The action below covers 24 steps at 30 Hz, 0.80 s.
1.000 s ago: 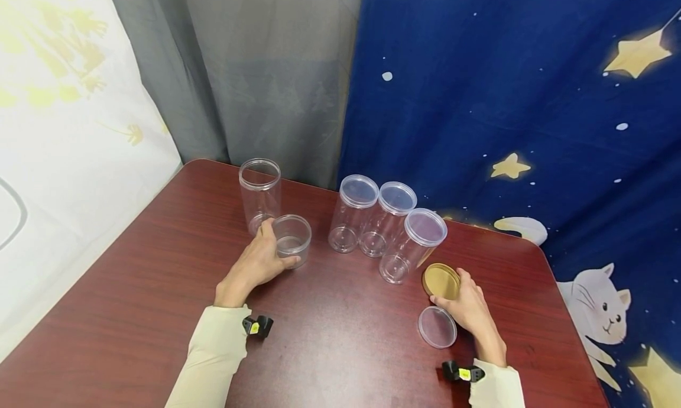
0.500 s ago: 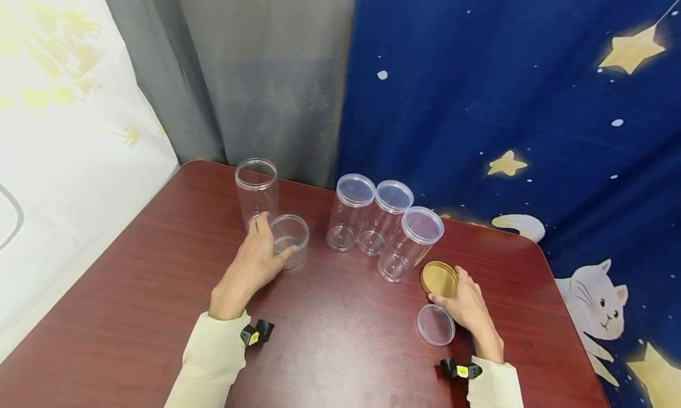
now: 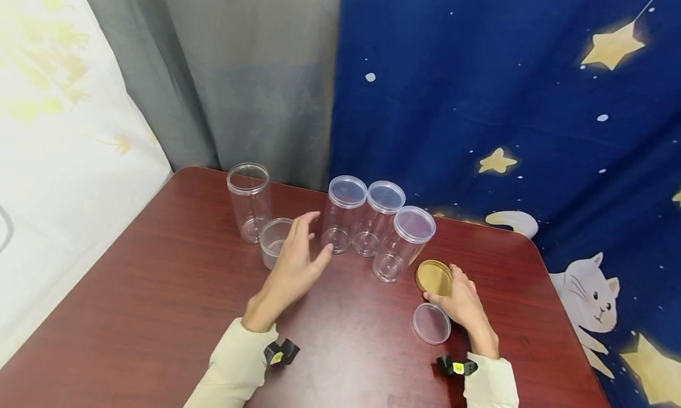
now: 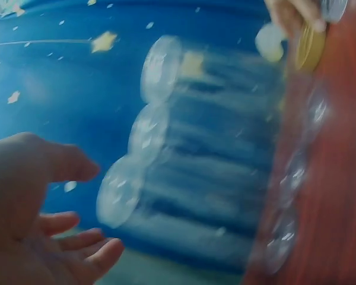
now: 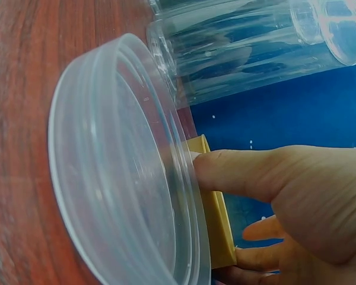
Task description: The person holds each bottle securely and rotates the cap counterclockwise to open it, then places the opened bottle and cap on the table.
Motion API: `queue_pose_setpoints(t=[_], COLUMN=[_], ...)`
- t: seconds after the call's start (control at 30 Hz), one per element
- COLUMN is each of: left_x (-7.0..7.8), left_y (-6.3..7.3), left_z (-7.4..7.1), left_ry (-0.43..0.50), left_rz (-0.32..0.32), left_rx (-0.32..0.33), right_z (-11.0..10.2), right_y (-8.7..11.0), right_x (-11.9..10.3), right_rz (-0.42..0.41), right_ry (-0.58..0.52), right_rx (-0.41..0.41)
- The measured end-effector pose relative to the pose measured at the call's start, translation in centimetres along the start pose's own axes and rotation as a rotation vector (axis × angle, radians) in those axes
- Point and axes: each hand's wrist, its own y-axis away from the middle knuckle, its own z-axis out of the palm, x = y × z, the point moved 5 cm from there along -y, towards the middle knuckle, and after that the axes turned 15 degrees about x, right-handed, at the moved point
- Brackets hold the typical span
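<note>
My left hand (image 3: 295, 266) is in the air with its fingers parted and nothing in them; in the head view it partly covers a short clear tub (image 3: 271, 242). In the left wrist view its fingers point toward three tall clear lidded jars (image 4: 207, 154), apart from them. At the right, my right hand (image 3: 460, 298) grips a gold lid (image 3: 433, 278) between thumb and fingers, its hollow side up on the table. In the right wrist view the thumb presses the gold lid's (image 5: 219, 231) rim. A clear lid (image 3: 431, 323) lies just in front of it.
A tall clear jar without a lid (image 3: 250, 204) stands at the back left, beside the tub. The dark red table (image 3: 346, 337) ends at a grey curtain (image 3: 255, 88) and a blue star-patterned curtain (image 3: 425, 100).
My left hand has let go of the short tub and moved right, toward the lidded jars. My right hand has stayed on the gold lid. The head view has shifted slightly.
</note>
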Motion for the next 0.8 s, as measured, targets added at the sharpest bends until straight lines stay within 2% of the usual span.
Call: queue_pose_setpoints(t=[0.1,0.23,0.4,0.8], left_x=[-0.4,-1.2,-2.5,-5.0], left_y=[-0.2,-0.6,-1.1,-2.4], left_z=[1.8,3.7,5.5,7.8], left_ry=[0.033,-0.003,-0.008,-0.056], left_rz=[-0.071,-0.129,-0.207,-0.267], left_rx=[-0.007,0.0,-0.022,-0.002], right_z=[0.0,0.0,0.0,0.1], right_y=[0.0,0.0,0.0,-0.1], right_x=[0.0,0.0,-0.1,0.1], right_rz=[0.003,0.007,0.005,0.005], right_ry=[0.0,0.001,-0.001,0.0], right_rx=[-0.005,-0.01,-0.003,0.011])
